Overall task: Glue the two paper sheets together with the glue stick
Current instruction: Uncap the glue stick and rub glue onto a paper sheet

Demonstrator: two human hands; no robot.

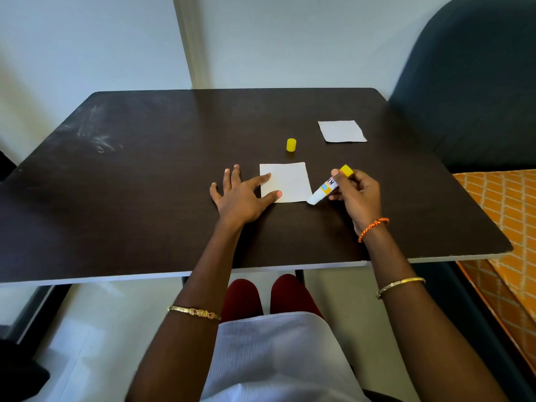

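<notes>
Right hand (pixel 355 192) grip clamped on the uncapped glue stick (pixel 329 187), tip at the near right corner of the near sheet (pixel 285 182). Left hand (pixel 240 195) flat, fingers apart, pinning that sheet's left edge. Paper is light, floppy and will slide; keep it pinned. Second sheet (pixel 342 131) lies toward the surface (pixel 145 169) far right corner; cap (pixel 291 145) between the sheets. Dark, smooth surface, wall behind.
</notes>
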